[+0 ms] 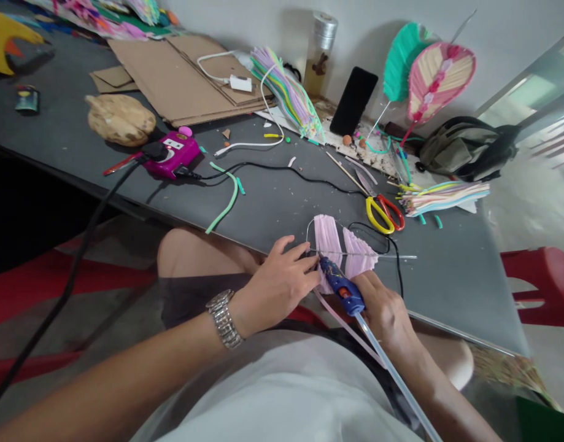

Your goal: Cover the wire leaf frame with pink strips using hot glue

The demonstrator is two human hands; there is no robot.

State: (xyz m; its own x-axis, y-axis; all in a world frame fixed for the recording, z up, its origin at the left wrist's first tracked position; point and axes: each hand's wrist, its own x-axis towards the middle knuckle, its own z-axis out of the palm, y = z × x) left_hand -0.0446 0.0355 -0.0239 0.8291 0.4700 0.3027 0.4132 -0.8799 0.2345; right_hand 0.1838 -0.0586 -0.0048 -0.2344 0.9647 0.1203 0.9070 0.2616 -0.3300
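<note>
Presently | left fingers (301,250) half-spread at pink frame (328,234), grip unclear | right fingers (366,281) gripping glue gun (339,283)

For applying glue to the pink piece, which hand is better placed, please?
Probably the right hand: it holds the blue glue gun, with the nozzle at the pink piece. The left hand is at the piece's near edge, seemingly better placed to steady it.
</note>
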